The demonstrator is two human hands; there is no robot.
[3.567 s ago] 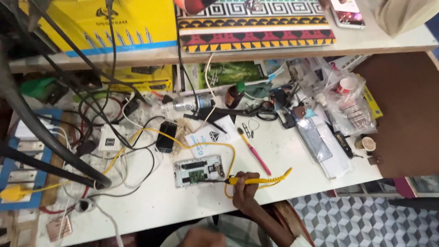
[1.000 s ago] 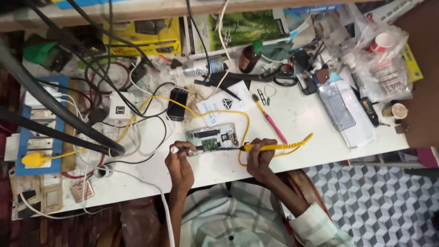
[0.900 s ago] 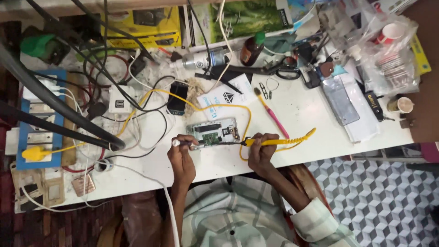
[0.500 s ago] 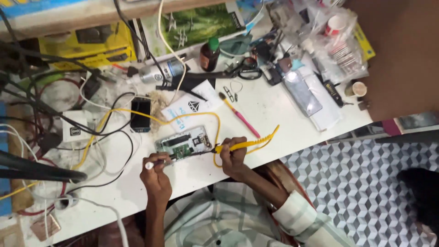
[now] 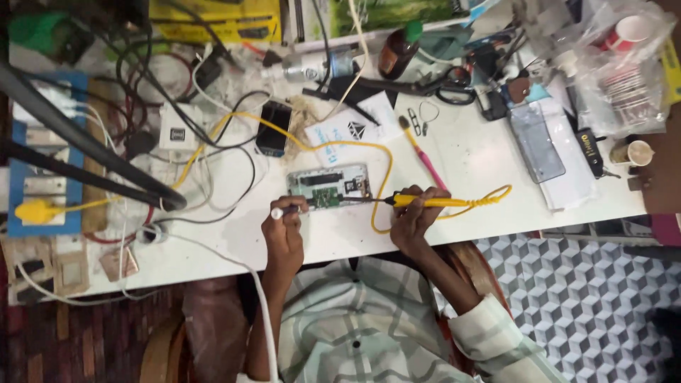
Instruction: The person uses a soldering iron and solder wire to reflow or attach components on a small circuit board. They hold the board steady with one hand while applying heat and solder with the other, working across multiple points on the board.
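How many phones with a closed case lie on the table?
2: a dark phone above the opened device, a grey one at right. Clutter may hide more.

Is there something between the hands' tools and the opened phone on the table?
Nothing visible. The right hand holds the yellow soldering iron, the left hand a thin tool; both tips reach the opened phone.

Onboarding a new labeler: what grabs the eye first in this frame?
Mid-table, an opened phone lies with its circuit board bared. The right hand holds a yellow probe with its tip at the board, and its yellow cable loops back across the white table. The left hand holds a second white-tipped tool at the phone's near edge.
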